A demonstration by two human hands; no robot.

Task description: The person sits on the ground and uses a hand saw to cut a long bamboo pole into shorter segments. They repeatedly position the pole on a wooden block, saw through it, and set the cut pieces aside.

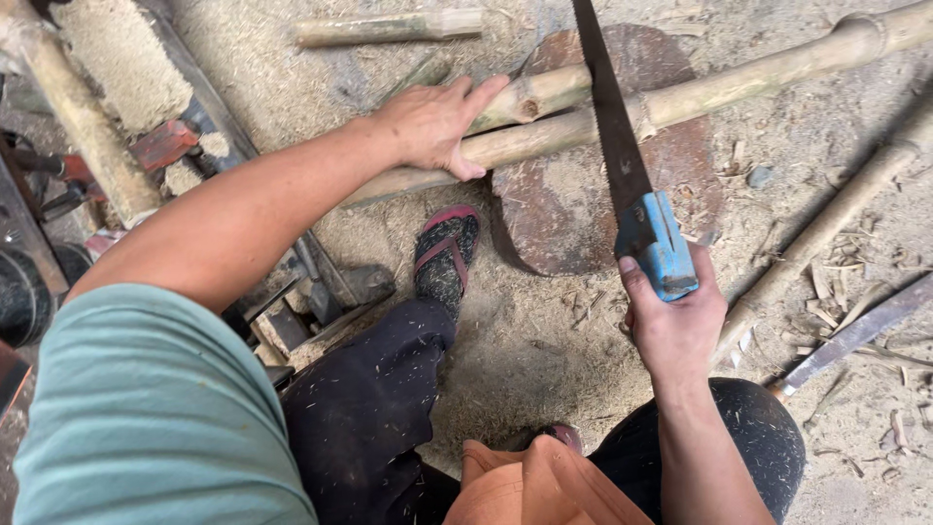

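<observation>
A long bamboo pole (pixel 739 83) lies across a round rusty metal block (pixel 554 209) on the sawdust-covered ground. My left hand (pixel 432 122) presses down on the pole left of the block. My right hand (pixel 671 321) grips the blue handle of a hand saw (pixel 610 117). The dark saw blade runs up and away from me and crosses the pole over the block. A shorter bamboo piece (pixel 539 92) lies against the pole, under my left fingertips.
My foot in a red-strapped sandal (pixel 445 255) rests by the block. Another bamboo pole (pixel 826 224) lies at right, with a long flat blade (pixel 855 331) near it. A short bamboo piece (pixel 389 27) lies at the top. Metal tools and machinery (pixel 165 146) crowd the left.
</observation>
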